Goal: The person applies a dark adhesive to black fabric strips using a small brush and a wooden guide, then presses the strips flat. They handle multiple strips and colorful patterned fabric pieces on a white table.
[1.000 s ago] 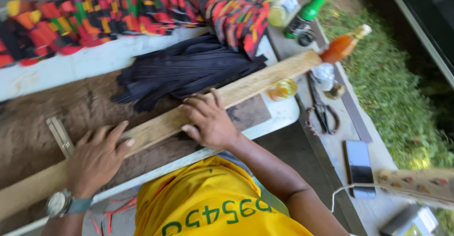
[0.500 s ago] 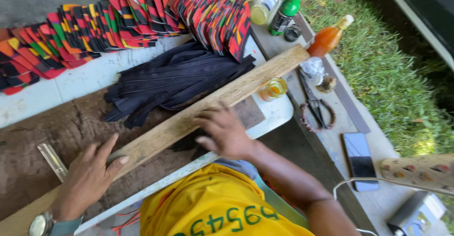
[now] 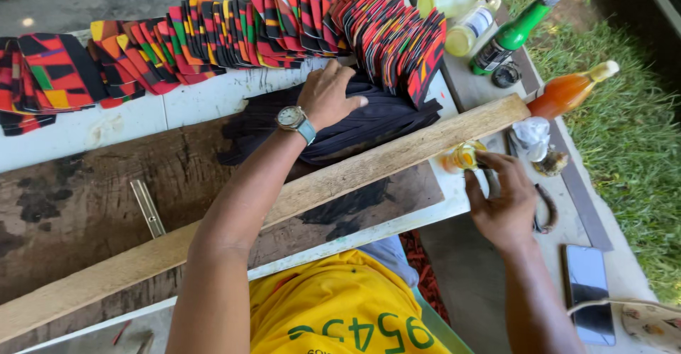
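Outdoors, the left hand [image 3: 328, 96] lay flat, fingers apart, on soft, limp black fabric strips [image 3: 369, 123] at twelve o'clock; the right hand [image 3: 505, 201] pinched a small, fragile amber glass jar [image 3: 462, 157] at three o'clock.

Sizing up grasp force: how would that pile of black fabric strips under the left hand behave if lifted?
Likely floppy: the black strips drape loosely and splay where the left hand presses them. Probably light, being thin cloth. Loose strips could slide apart rather than lift as one bundle.

a long pale wooden plank [image 3: 298, 198] runs from seven to two o'clock. at twelve o'clock stands a row of bright patterned fabric pieces [image 3: 234, 24]. a green glass bottle [image 3: 514, 31] sits at one o'clock, a dark flat phone [image 3: 589, 304] at four.
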